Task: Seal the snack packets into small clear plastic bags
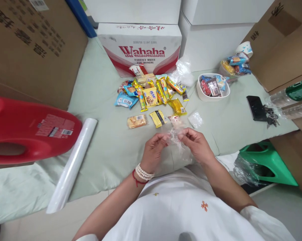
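My left hand (154, 149) and my right hand (194, 142) are both pinched on a thin clear plastic bag (176, 137), held between them just above the pale green cloth (108, 144). A wrapped snack (175, 119) lies just beyond the bag. Further out is a pile of several wrapped snacks (152, 93), with a pale biscuit pack (137, 121) and a yellow pack (158, 118) nearest my hands. A small crumpled clear bag (195, 119) lies to the right of them.
A roll of clear film (72, 164) lies at the left beside a red plastic jug (27, 129). A white bowl (212, 88) with snacks, a black phone (256, 107) with keys, water bottles (289, 95), a Wahaha carton (140, 47) and cardboard boxes (32, 47) ring the cloth. A green stool (268, 164) stands at right.
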The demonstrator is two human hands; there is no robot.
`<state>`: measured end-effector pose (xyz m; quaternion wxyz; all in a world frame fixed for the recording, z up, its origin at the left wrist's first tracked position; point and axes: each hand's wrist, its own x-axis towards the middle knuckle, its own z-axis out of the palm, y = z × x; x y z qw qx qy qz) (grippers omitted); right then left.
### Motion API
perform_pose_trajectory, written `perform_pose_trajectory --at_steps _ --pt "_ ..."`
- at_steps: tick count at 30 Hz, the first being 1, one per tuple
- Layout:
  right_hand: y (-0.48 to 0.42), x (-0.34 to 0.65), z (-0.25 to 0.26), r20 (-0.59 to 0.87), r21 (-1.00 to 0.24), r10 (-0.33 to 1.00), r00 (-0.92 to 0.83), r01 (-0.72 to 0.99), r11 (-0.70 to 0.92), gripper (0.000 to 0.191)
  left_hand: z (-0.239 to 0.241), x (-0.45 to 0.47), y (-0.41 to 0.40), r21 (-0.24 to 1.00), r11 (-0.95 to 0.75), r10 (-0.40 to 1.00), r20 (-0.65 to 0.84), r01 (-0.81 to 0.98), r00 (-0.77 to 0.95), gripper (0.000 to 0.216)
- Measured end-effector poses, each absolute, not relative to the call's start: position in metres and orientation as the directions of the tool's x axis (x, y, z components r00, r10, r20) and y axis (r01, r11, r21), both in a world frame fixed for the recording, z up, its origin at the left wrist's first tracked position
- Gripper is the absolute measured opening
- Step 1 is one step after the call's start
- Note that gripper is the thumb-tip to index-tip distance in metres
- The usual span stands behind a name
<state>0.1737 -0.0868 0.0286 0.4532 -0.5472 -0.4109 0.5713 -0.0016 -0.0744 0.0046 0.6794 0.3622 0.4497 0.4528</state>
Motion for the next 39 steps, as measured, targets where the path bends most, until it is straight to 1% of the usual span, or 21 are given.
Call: perform_pose_trajectory --at_steps 4,6,9,10,12,14,17,22,25,27,29,30,32,34,35,36,37,38,39 --pt "-0.088 0.174 0.028 -0.261 -0.957 0.964 0.046 -0.145 -0.252 0.026 0.007 -0.010 -0.070 0.781 0.382 0.916 -0.390 -0.495 0.091 0.043" --pt "-0.088 0.173 0.029 -0.286 -0.935 0.956 0.066 -0.235 -0.264 0.027 0.008 -0.014 -0.066 0.754 0.365 0.906 -0.423 -0.546 0.021 0.046" --pt "-0.086 0.172 0.029 -0.377 -0.854 0.923 0.076 -0.415 -0.315 0.035 0.009 -0.025 -0.059 0.792 0.322 0.896 -0.431 -0.519 -0.103 0.045" --pt "-0.085 0.174 0.028 -0.410 -0.826 0.909 0.076 -0.454 -0.334 0.038 0.009 -0.029 -0.058 0.810 0.320 0.895 -0.428 -0.492 -0.122 0.045" --pt "-0.082 0.179 0.023 -0.456 -0.801 0.885 0.092 -0.475 -0.363 0.045 0.008 -0.041 -0.056 0.832 0.346 0.894 -0.433 -0.434 -0.116 0.044" --pt "-0.078 0.187 0.014 -0.484 -0.811 0.865 0.133 -0.439 -0.386 0.048 0.006 -0.055 -0.055 0.835 0.413 0.882 -0.466 -0.364 -0.068 0.044" --pt "-0.073 0.201 0.000 -0.491 -0.847 0.848 0.197 -0.335 -0.413 0.048 0.002 -0.075 -0.056 0.825 0.500 0.850 -0.526 -0.263 -0.034 0.047" --pt "-0.073 0.206 -0.009 -0.419 -0.907 0.888 0.190 -0.129 -0.400 0.041 -0.002 -0.077 -0.062 0.832 0.534 0.833 -0.549 -0.154 -0.077 0.052" --pt "-0.074 0.198 -0.010 -0.437 -0.899 0.886 0.153 -0.093 -0.428 0.047 0.000 -0.062 -0.069 0.859 0.511 0.854 -0.510 -0.021 -0.105 0.061" --pt "-0.075 0.193 -0.011 -0.440 -0.898 0.890 0.119 -0.061 -0.436 0.061 0.001 -0.055 -0.073 0.871 0.490 0.870 -0.487 0.036 -0.076 0.071" --pt "-0.076 0.194 -0.012 -0.416 -0.909 0.907 0.067 -0.007 -0.417 0.075 0.001 -0.059 -0.073 0.868 0.496 0.868 -0.496 0.028 0.000 0.075" --pt "-0.077 0.196 -0.013 -0.409 -0.912 0.912 0.042 0.007 -0.409 0.076 0.001 -0.065 -0.072 0.862 0.506 0.861 -0.507 0.019 0.039 0.074" --pt "-0.078 0.206 -0.013 -0.413 -0.911 0.911 0.015 -0.011 -0.413 0.068 0.001 -0.083 -0.069 0.844 0.535 0.839 -0.537 0.042 0.086 0.073" --pt "-0.079 0.217 -0.012 -0.438 -0.898 0.899 0.012 -0.051 -0.437 0.063 0.001 -0.101 -0.066 0.835 0.531 0.841 -0.540 0.143 0.038 0.076" --pt "-0.080 0.221 -0.011 -0.449 -0.892 0.893 0.009 -0.058 -0.448 0.062 0.001 -0.108 -0.067 0.836 0.493 0.865 -0.501 0.240 -0.033 0.078" --pt "-0.081 0.224 -0.010 -0.456 -0.889 0.890 0.003 -0.055 -0.456 0.061 0.001 -0.112 -0.068 0.827 0.423 0.904 -0.412 0.369 -0.114 0.079" --pt "-0.081 0.225 -0.009 -0.460 -0.887 0.888 -0.004 -0.045 -0.459 0.061 0.001 -0.114 -0.071 0.796 0.321 0.947 -0.264 0.514 -0.183 0.078" --pt "-0.081 0.225 -0.009 -0.461 -0.887 0.887 -0.014 -0.031 -0.461 0.061 0.002 -0.112 -0.076 0.733 0.196 0.975 -0.072 0.651 -0.212 0.074" --pt "-0.082 0.223 -0.008 -0.459 -0.888 0.888 -0.022 -0.018 -0.459 0.060 0.003 -0.108 -0.081 0.648 0.060 0.975 0.126 0.759 -0.185 0.066"
